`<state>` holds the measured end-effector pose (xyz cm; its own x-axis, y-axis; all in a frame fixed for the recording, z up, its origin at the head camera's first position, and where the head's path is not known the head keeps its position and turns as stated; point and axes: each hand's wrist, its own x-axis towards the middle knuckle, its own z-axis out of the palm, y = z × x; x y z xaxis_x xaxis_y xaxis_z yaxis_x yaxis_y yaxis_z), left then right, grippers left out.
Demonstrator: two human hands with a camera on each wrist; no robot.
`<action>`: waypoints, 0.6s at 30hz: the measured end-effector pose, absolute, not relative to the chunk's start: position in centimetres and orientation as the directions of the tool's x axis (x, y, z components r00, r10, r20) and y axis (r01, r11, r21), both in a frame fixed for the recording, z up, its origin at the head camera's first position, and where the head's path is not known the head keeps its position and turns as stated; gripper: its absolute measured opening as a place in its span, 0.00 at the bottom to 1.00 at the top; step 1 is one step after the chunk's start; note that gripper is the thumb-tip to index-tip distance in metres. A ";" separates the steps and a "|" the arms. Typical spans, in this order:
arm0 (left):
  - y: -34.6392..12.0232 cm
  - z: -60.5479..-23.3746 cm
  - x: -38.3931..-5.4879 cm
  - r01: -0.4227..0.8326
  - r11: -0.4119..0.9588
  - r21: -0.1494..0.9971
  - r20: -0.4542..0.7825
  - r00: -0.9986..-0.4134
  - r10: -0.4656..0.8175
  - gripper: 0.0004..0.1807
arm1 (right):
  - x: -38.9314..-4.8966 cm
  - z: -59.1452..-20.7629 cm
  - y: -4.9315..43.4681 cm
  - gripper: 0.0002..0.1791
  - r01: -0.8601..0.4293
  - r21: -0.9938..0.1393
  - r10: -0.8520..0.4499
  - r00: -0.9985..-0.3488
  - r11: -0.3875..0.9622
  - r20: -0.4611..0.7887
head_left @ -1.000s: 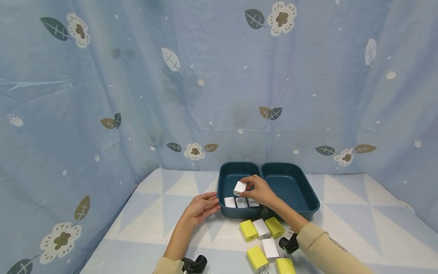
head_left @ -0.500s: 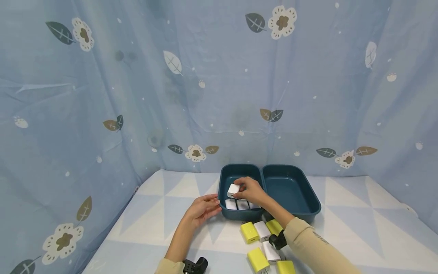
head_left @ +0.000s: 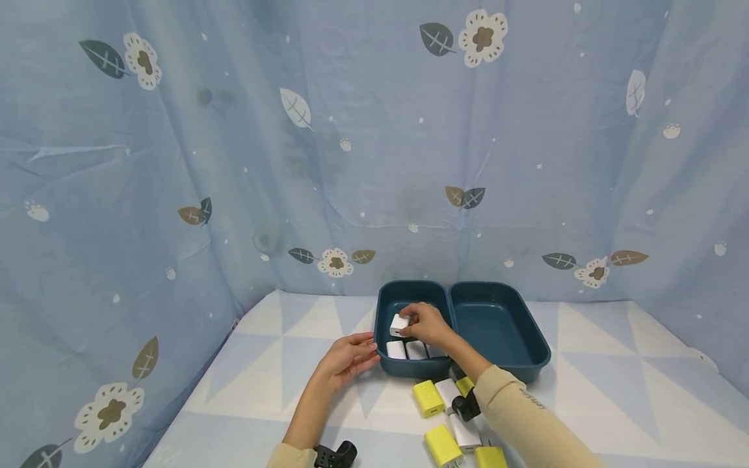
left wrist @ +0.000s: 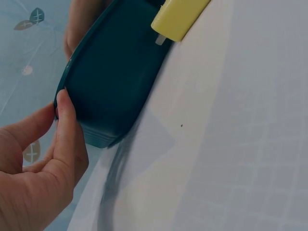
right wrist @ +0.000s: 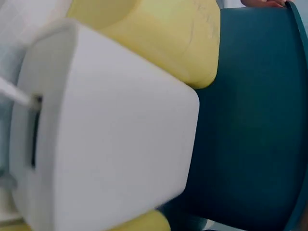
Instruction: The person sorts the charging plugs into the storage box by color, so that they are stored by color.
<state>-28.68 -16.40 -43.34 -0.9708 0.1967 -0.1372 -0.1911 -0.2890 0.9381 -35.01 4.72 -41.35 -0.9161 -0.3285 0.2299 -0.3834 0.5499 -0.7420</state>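
Note:
In the head view, my right hand [head_left: 430, 325] pinches a white charger plug [head_left: 398, 325] low inside the left dark teal bin [head_left: 412, 368]. A row of white charger plugs [head_left: 416, 350] lies along that bin's near side, the rightmost partly under my right hand. My left hand [head_left: 349, 359] is at the bin's left wall; the left wrist view has its thumb and fingers [left wrist: 65, 108] pinching the rim. The right wrist view does not show my right hand's fingertips; a white charger plug [right wrist: 125, 130] on the table fills much of it.
A second teal bin [head_left: 497, 325] stands against the first on the right. Yellow charger plugs [head_left: 443, 445] and white charger plugs [head_left: 465, 434] lie in front, under my right forearm. A blue patterned curtain [head_left: 374, 162] hangs behind the table.
My right hand has moved left and lower into the left bin with the white charger plug, then nearly stopped. The left hand stays on the rim. The head view has shifted slightly.

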 end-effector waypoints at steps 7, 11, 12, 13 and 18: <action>-16.4 -43.4 -28.7 -0.188 -0.290 0.938 -0.135 -0.972 0.194 0.26 | -35.4 -41.9 4.1 0.19 -0.370 -0.751 -0.313 -0.922 0.547 0.227; -16.3 -43.6 -28.6 -0.178 -0.292 0.940 -0.122 -0.972 0.200 0.26 | -35.6 -42.3 3.9 0.18 -0.347 -0.774 -0.305 -0.929 0.529 0.208; -16.2 -43.7 -28.6 -0.179 -0.293 0.939 -0.122 -0.972 0.202 0.27 | -35.6 -42.4 3.8 0.18 -0.347 -0.777 -0.306 -0.929 0.525 0.207; -16.2 -43.7 -28.6 -0.179 -0.292 0.939 -0.122 -0.971 0.205 0.27 | -35.6 -42.4 3.8 0.18 -0.338 -0.786 -0.307 -0.931 0.518 0.199; -16.2 -43.6 -28.7 -0.180 -0.293 0.939 -0.125 -0.973 0.196 0.26 | -35.4 -42.2 3.8 0.19 -0.335 -0.820 -0.330 -0.924 0.464 0.191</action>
